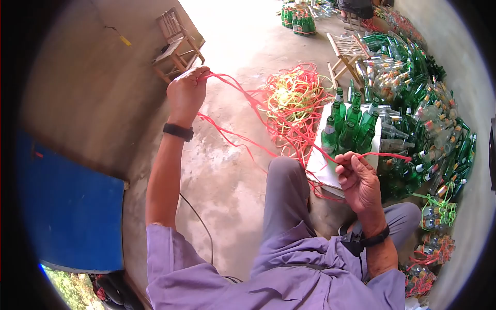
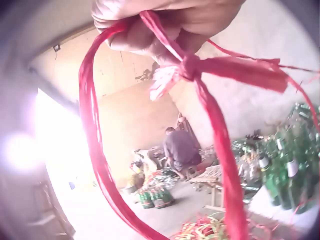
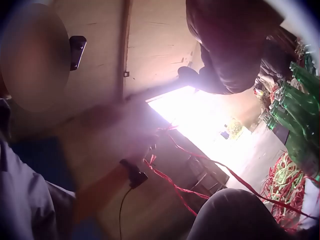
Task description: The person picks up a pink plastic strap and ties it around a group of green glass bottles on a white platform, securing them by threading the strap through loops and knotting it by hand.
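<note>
My left hand (image 1: 187, 93) is raised at the left, its curled fingers gripping red plastic twine (image 2: 220, 130). In the left wrist view a knot (image 2: 189, 67) with short frayed ends hangs just below those fingers, and the twine forms a long loop. Strands slant down across the head view to my right hand (image 1: 360, 181), which pinches the twine between thumb and fingers. A free end sticks out to the right of it. Just beyond the right hand, a tight group of green glass bottles (image 1: 349, 126) stands upright on a white board (image 1: 319, 171).
Tangled red and yellow-green twine (image 1: 294, 98) lies on the floor beyond my knee. Loose bottles (image 1: 403, 77) are heaped along the right wall, near a wooden stool (image 1: 347, 46). A wooden chair (image 1: 178, 44) stands at the left wall. Another person (image 2: 181, 147) sits farther back.
</note>
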{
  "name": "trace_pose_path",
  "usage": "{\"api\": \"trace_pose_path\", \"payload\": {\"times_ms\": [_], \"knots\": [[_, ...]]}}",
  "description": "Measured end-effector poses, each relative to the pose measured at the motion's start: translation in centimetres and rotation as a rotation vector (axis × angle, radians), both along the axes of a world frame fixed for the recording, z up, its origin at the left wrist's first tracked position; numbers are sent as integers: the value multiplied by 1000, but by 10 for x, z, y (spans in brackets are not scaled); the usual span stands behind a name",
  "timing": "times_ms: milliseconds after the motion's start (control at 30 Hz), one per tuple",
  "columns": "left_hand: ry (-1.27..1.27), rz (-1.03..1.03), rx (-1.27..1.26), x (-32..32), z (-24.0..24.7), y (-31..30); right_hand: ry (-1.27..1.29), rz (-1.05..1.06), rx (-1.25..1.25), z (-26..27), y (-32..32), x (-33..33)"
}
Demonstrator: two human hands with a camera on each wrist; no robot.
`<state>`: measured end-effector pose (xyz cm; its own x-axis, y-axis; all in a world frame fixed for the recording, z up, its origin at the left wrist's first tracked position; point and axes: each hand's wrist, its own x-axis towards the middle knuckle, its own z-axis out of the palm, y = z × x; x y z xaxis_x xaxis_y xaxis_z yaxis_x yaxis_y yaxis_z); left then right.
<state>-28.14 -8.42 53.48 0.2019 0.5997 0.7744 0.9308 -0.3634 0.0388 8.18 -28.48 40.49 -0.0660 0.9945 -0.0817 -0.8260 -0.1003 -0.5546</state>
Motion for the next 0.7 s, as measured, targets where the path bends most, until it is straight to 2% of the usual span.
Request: {"api": "trace_pose_path", "payload": {"times_ms": [167,233,300,433,500,567,600,667,700], "knots": [[-118,95,110,-31,21,38,-20,18,-15,18,16,-23],[-143,148,166,-29,53,39,2,47,29,24,25,-28],[-37,304,301,-34,74,50,37,114,139,33,34,-34],[-45,295,420,-44,125,58,70,171,226,55,50,-40],[258,705,496,-54,149,59,81,185,247,65,57,-40],[488,771,654,-126,178,99,109,226,309,70,63,-40],[488,763,645,-119,185,90,97,225,336,74,65,-40],[797,882,722,-94,201,51,64,215,335,81,65,-39],[798,876,717,-81,195,41,33,216,354,84,66,-38]]}}
